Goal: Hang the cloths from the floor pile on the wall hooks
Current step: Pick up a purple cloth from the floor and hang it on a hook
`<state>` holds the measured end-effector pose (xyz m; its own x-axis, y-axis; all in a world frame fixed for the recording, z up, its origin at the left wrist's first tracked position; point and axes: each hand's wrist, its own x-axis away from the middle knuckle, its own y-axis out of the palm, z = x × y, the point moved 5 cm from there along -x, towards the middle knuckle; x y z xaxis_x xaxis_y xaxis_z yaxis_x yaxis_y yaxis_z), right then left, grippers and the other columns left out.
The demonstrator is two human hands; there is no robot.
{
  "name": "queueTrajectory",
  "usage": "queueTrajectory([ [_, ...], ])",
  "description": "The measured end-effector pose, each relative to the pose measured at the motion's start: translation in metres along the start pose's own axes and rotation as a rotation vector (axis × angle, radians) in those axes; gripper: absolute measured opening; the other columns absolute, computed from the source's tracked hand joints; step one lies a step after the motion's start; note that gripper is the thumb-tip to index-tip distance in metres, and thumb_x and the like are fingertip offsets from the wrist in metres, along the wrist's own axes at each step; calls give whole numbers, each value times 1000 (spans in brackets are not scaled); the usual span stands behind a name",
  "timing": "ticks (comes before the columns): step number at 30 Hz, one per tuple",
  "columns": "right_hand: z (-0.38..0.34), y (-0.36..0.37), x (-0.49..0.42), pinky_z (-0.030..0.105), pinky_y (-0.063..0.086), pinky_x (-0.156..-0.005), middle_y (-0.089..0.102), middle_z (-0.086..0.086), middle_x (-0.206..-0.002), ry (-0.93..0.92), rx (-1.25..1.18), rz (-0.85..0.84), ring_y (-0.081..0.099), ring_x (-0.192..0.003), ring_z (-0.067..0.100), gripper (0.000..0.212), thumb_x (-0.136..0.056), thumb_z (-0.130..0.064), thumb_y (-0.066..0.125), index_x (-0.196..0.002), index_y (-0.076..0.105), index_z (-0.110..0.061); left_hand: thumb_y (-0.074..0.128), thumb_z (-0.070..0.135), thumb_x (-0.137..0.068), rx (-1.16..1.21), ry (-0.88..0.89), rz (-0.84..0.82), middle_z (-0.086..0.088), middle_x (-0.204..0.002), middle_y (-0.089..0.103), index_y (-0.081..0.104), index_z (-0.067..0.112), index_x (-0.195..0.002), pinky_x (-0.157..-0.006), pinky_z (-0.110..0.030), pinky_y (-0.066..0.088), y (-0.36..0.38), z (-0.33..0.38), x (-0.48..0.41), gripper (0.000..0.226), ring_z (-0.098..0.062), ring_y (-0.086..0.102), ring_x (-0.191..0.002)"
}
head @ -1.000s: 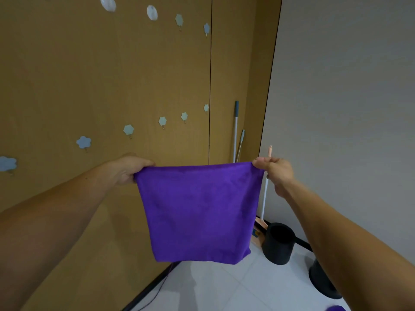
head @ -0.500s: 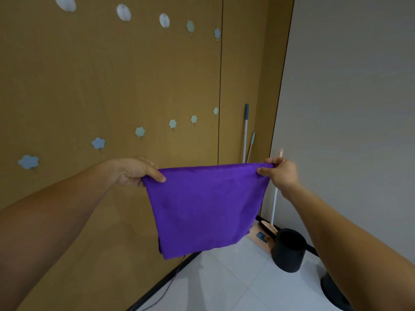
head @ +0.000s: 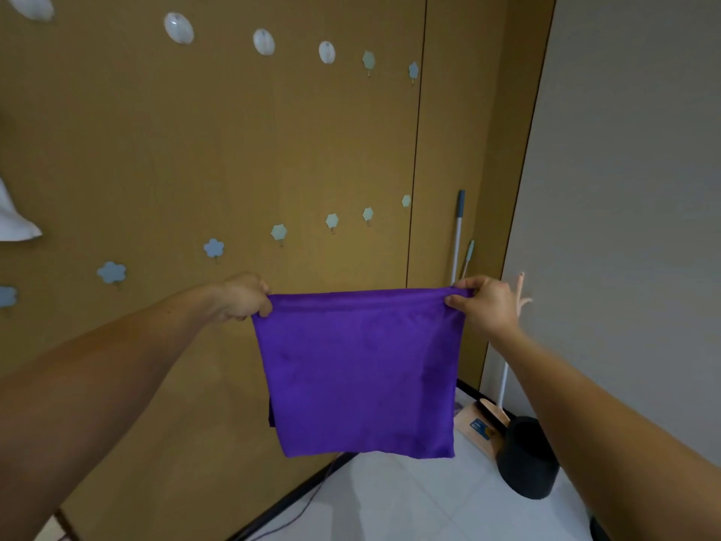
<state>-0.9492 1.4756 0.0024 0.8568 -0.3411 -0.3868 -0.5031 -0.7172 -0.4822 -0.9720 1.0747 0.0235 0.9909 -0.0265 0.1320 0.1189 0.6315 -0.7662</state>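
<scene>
Both hands are closed on it: left hand and right hand each pinch a top corner of the purple cloth. Its top edge is pulled taut, so it hangs flat in mid-air in front of the wooden wall, below the lower row of hooks. It looks light, soft and floppy to me. I'd grip right at the hem and bunch a corner over a hook. A black bin sits on the floor by the wall's right edge.

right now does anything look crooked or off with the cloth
Nothing serious. The purple cloth hangs flat between the left hand and right hand, top edge roughly level. Only a dark back layer peeks past its lower left edge.
</scene>
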Motion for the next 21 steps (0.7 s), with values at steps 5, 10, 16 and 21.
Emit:
queueTrajectory([
  [5, -5, 11, 5, 35, 54, -74, 68, 1, -87, -59, 113, -17, 63, -88, 20, 16, -77, -26, 79, -88, 70, -19, 43, -4, -69, -190, -6, 5, -1, -62, 42, 48, 11, -62, -51, -22, 30, -2, -4, 15, 17, -15, 38, -59],
  [10, -13, 13, 15, 34, 47, -75, 57, -3, -89, -125, 299, -3, 47, -97, 18, 14, -74, -34, 71, -75, 58, -29, 41, -5, -79, -208, 32, 70, -1, -76, 52, 63, 7, -74, -62, -21, 39, 1, -15, 14, 25, -13, 48, -71],
  [16, -20, 33, 21, 33, 46, -58, 61, 5, -78, 91, -217, -3, 55, -68, 20, 23, -72, -11, 70, -70, 48, -15, 39, -7, -78, 246, 83, 425, -2, -59, 53, 61, 5, -63, -48, -20, 36, -7, -25, 16, 29, -14, 48, -55],
  [21, -37, 63, 20, 33, 41, -62, 58, 9, -92, 154, -321, -65, 49, -73, 18, 16, -86, -1, 47, -92, 53, -15, 36, -12, -78, 733, 178, 478, 1, -65, 69, 68, 11, -74, -48, -18, 48, -16, -30, 15, 39, -7, 62, -54],
])
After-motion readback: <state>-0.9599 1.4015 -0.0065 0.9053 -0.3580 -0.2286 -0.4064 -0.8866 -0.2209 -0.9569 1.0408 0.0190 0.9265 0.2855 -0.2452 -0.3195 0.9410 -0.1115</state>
